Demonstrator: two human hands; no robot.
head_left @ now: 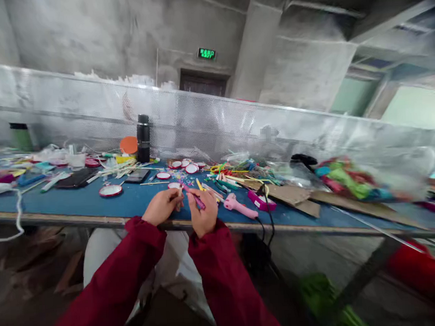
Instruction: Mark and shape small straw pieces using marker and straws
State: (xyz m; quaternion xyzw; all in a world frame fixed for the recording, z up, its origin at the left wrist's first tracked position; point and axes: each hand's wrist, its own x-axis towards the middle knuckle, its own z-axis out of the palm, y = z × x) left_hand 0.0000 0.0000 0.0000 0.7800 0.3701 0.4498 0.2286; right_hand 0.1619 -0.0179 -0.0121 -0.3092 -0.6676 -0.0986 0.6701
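Note:
Above the table's near edge, my left hand (pixel 163 204) pinches a small pale piece, too small to name. My right hand (pixel 204 212) is closed around a slim purple-pink pen-like tool (pixel 198 201), its tip close to the piece in my left hand. Just beyond the fingers lies a round white lid with a red rim (pixel 174 185), partly hidden by my hands. To the right of my right hand rests a pink corded tool shaped like a glue gun (pixel 241 207). Small colourful bits (pixel 184 176) are scattered behind my hands.
More red-rimmed lids (pixel 110 190) lie on the blue table (pixel 140 200). A black bottle (pixel 143 140) stands by the perforated metal screen (pixel 208 115). Thin sticks, a phone (pixel 137 175), a purple box (pixel 262 200), cardboard (pixel 289 193) and bagged coloured material (pixel 351 179) lie around.

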